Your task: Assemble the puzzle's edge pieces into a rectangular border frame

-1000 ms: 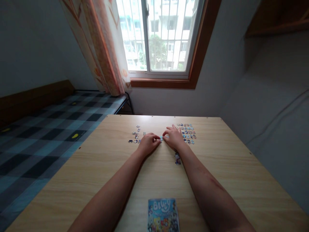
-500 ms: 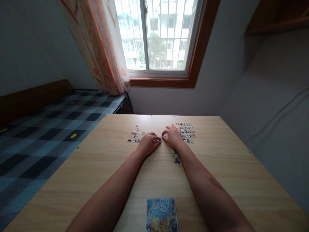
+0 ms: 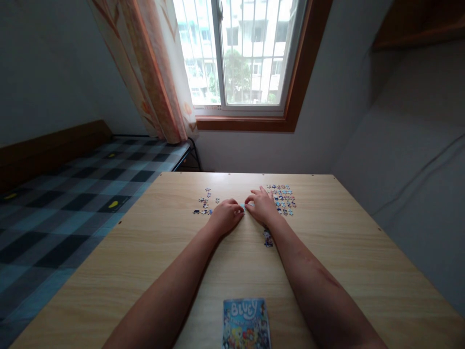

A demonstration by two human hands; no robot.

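Light-blue jigsaw puzzle pieces (image 3: 243, 206) lie on the table between my two hands, mostly covered by the fingers. My left hand (image 3: 225, 215) is closed, thumb and fingertips pinched at the left side of these pieces. From the right, my right hand (image 3: 260, 205) pinches at them with thumb and forefinger, its other fingers stretched forward. Rows of loose puzzle pieces (image 3: 285, 198) lie just beyond the right hand, partly hidden by it. A few scattered pieces (image 3: 205, 200) are left of the left hand. Beside my right forearm is a small joined cluster of pieces (image 3: 268, 238).
A blue "Bluey" picture box (image 3: 246, 324) lies near me between my forearms on the wooden table (image 3: 160, 242). Left of the table stands a bed with a checked cover (image 3: 72, 213). A window (image 3: 250, 58) and a curtain (image 3: 152, 72) are behind.
The view has shifted very slightly. Both hands stay at the same spot, with only small movement of the fingertips around the light-blue pieces.
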